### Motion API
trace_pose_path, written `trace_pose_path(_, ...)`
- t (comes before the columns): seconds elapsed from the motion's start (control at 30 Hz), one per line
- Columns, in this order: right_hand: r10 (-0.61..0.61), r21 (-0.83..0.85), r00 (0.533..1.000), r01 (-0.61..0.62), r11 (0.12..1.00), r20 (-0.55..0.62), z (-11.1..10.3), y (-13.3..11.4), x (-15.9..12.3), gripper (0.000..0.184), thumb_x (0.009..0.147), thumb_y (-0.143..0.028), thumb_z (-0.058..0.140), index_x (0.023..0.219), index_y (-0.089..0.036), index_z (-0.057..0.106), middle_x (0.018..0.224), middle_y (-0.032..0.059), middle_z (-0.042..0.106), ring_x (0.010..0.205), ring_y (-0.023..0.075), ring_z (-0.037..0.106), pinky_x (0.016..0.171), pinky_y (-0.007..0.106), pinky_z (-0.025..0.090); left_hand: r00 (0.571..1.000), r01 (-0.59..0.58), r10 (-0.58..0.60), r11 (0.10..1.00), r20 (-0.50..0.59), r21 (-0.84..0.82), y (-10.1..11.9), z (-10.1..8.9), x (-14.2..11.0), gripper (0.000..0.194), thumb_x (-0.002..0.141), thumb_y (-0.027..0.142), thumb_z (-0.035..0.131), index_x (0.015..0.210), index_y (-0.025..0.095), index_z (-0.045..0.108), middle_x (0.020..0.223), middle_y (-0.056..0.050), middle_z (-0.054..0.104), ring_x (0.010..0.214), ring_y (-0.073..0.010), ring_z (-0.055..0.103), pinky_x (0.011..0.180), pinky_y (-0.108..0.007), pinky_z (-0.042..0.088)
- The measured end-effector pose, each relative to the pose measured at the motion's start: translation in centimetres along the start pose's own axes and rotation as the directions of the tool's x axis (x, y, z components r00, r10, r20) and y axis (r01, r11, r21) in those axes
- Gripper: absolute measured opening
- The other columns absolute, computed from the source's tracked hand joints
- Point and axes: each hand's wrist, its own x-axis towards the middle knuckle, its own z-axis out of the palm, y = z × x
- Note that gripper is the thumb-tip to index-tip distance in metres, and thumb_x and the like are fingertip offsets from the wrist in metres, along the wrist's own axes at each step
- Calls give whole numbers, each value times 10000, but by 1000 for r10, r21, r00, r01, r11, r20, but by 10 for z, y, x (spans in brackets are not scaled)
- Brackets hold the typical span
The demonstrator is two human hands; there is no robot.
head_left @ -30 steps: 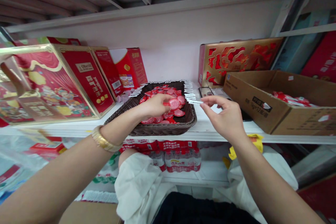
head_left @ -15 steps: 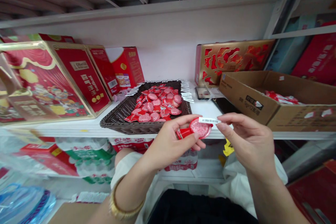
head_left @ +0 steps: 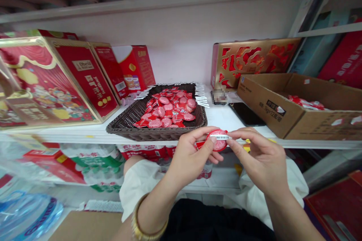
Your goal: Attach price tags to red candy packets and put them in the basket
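Wicker basket (head_left: 154, 134): on the white shelf (head_left: 216, 116), holding red packets (head_left: 168, 107), white strips (head_left: 201, 96) along its rim.
Left hand (head_left: 190, 154): your thumb and fingers clamp the round packet (head_left: 220, 146).
Round packet: between your hands; red wrapper, mottled pinkish face.
Barcode strip (head_left: 220, 137): now across that face, no longer along its top edge, so the two overlap fully.
Right hand (head_left: 257, 158): fingertips pinched on the strip's right end.

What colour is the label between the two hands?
The label is white with dark bars, clearest in the head view.
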Motion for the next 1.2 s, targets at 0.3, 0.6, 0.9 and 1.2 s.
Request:
trace_pose_path(0.3, 73, 5, 989, -73, 997, -129, 1, 2, -3, 175, 859, -298, 672, 1021, -235, 687, 956, 57, 581, 853, 186, 566, 737, 327, 464, 999, -28, 27, 999, -36, -16, -9, 3, 0, 341, 790, 348, 707, 1048, 125, 698, 645, -17, 695, 519, -135, 668, 493, -205, 537)
trace_pose_path(0.6, 300, 169, 953, -303, 938, 45, 10, 8, -7, 190, 846, -377, 692, 920, -203, 674, 748, 14, 659, 679, 146, 588, 656, 275, 471, 999, 0, -2, 999, -48, -48, -18, 4, -2, 329, 776, 374, 713, 997, 130, 708, 638, -24, 691, 511, -148, 670, 491, -222, 539)
trace_pose_path(0.9, 332, 217, 941, -339, 915, 68, 7, 11, -7, 166, 876, -377, 660, 921, -223, 701, 745, 2, 676, 685, 132, 591, 639, 235, 478, 998, 36, -42, 992, -47, -117, -22, 3, 0, 332, 783, 354, 706, 1025, 127, 703, 657, -25, 696, 508, -142, 670, 485, -211, 525)
trace_pose_path(1.2, 321, 210, 945, -326, 922, 60, 7, 10, -8, 211, 859, -410, 671, 923, -209, 691, 756, 13, 676, 671, 143, 598, 634, 254, 478, 997, 42, -49, 994, -60, -103, -23, 5, -3, 351, 778, 372, 707, 1029, 127, 713, 660, -41, 704, 517, -149, 666, 493, -224, 518)
